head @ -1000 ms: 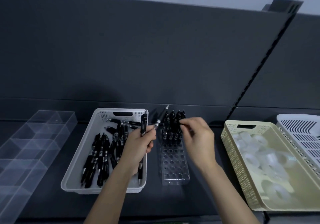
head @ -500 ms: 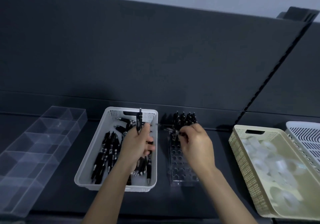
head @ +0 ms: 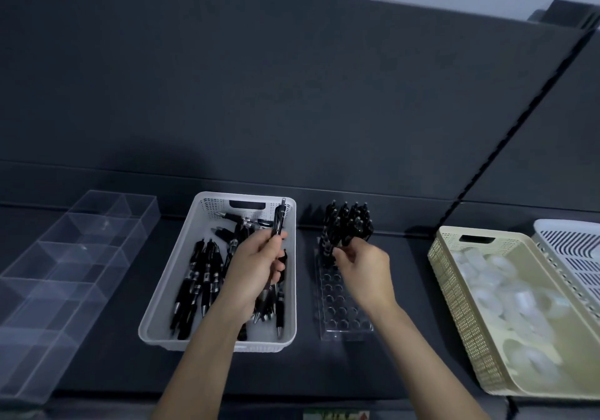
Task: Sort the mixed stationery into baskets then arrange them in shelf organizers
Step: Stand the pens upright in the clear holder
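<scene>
Sorting looks done from up here: black pens (head: 201, 283) lie heaped in the white basket (head: 156, 306), pale tape rolls (head: 506, 296) fill the cream basket (head: 454, 289) off to the right, and a slatted white basket (head: 578, 250) pokes in at the far edge, its contents out of view. So we are in the arranging stage, and only partly through it. The clear pen holder (head: 341, 306) sits on the dark shelf (head: 406, 289) between the two baskets, just beside the white one. Its far rows carry a cluster of standing pens (head: 349, 221), while the near rows of holes gape unfilled. Plenty of pens wait in the basket, so I judge many trips are left. The clear divided tray (head: 81, 257) on the left shows nothing in its compartments, and the tape has not gone anywhere yet

Over to the hands. The left hand (head: 256, 267) hovers above the white basket, thumb and forefinger pinching the barrel of a held pen (head: 279, 221) that sticks straight up near the basket's far right corner. Whether more pens are tucked in the lower fingers, I cannot tell. The right hand (head: 363, 270) is at the holder, fingertips (head: 355, 250) bunched close together at the front of the cluster. They look to be pinching a front pen (head: 344, 239) low on its barrel, dark on dark, so that is my reading, not a certainty
</scene>
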Demonstrator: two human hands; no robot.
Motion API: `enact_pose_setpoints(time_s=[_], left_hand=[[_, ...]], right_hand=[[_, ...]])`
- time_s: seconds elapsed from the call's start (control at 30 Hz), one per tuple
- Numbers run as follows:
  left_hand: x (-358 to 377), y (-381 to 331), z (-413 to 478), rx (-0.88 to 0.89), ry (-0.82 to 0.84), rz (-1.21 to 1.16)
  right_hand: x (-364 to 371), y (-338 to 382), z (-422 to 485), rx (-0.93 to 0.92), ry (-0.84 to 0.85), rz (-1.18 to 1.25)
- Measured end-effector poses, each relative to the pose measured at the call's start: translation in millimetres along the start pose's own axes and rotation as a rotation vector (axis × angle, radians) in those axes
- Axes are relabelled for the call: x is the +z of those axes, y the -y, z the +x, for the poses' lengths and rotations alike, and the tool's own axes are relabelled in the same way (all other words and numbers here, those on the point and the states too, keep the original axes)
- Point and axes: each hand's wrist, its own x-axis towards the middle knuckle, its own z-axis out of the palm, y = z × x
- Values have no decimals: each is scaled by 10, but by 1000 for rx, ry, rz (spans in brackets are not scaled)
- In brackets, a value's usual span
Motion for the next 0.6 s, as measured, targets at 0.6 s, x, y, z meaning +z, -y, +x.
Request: enact_pose_setpoints(time_s=[0.6], left_hand=[[44,-38,-64,124,19,25]], right_hand=[[59,-75,-13,-45,126,-155]])
